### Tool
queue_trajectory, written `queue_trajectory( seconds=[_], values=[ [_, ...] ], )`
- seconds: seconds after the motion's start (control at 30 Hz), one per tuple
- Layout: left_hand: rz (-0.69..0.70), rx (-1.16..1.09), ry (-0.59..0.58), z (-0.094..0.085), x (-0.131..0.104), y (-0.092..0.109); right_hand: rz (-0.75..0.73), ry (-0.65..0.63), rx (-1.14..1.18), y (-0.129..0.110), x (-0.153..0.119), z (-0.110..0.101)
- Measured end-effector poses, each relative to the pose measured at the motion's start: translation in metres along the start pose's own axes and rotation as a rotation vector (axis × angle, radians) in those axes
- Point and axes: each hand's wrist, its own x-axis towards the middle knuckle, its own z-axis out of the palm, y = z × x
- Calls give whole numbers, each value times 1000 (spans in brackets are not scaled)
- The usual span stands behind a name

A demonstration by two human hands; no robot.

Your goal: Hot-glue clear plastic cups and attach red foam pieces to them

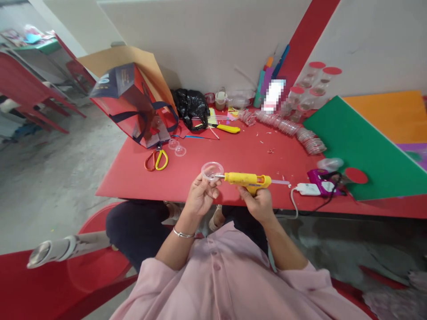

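A pink shirt (215, 271) lay nearest; above the front of the counter (160, 184), the left hand (201, 194) pinched a clear plastic lid (210, 170) in its grip; the right hand (258, 203) clasped a yellow glue gun (244, 179). Keeping fingers off the nozzle (219, 176) seemed wise.

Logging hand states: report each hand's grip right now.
Left hand: holding the clear plastic piece in its fingers.
Right hand: closed around the yellow glue gun.

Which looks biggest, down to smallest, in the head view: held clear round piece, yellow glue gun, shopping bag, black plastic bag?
1. Shopping bag
2. Black plastic bag
3. Yellow glue gun, longer but slimmer
4. Held clear round piece
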Motion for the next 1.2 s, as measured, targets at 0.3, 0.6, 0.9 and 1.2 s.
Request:
queue_trajectory(
  seconds=[0.3,0.6,0.9,1.2],
  values=[
    [-34,-64,23,5,0,0,30,16,19,-3,-3,4],
    [-104,-28,-9,2,-4,2,40,-14,-55,6,9,-7],
    [-187,-24,-43,-1,-6,5,97,-64,3,8,11,-9],
    [-196,-19,-35,-3,-6,5,120,-92,42,11,12,-9]
  ],
)
